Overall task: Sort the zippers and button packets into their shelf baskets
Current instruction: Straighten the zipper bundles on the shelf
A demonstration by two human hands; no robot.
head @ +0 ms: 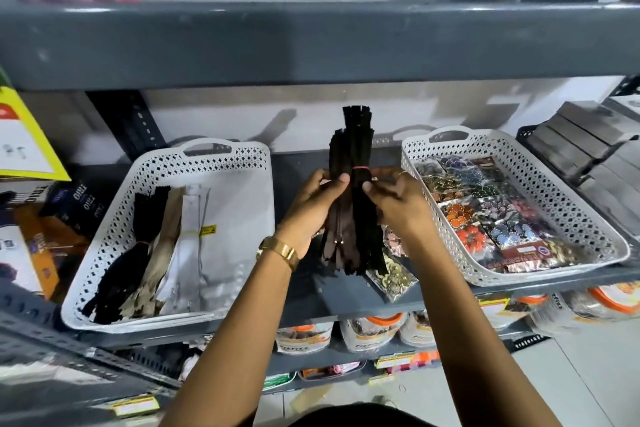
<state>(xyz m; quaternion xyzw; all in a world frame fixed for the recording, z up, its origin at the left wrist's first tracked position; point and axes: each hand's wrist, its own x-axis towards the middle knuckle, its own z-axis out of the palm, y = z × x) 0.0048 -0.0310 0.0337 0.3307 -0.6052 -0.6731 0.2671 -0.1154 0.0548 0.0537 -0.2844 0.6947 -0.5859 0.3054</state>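
Observation:
Both hands hold a bundle of dark zippers [353, 156] upright above the shelf, between two white baskets. A red band ties the bundle at its middle. My left hand [313, 208] grips its left side and my right hand [398, 204] pinches its right side. The left basket [242, 163] holds black, tan and white zipper bundles [162, 239]. The right basket [588, 225] is filled with colourful button packets [485, 215]. A few loose button packets [393, 274] lie on the shelf under the bundle.
A grey upper shelf [311, 42] overhangs the work area. Printed boxes [76, 204] stand at the left and dark boxes [581, 146] at the right. Jars with orange lids [374, 326] fill the shelf below.

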